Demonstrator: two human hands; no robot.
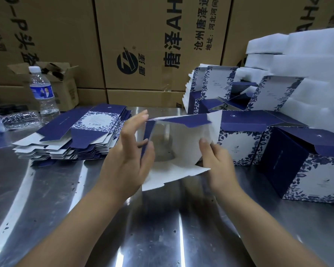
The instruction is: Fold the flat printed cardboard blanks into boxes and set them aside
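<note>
While hands (pixel 130 151) (pixel 217 162) bend blank (pixel 185 143), white-lined card, prob.

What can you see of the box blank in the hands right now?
The box blank is printed cardboard, navy outside and white inside, partly opened into a tube with its open end toward the camera. A navy flap lies across the top; a white flap splays out below. It is held over the steel table. The left hand presses straight fingers against its left wall; the right hand pinches its right wall. Whether it touches the table is unclear.
</note>
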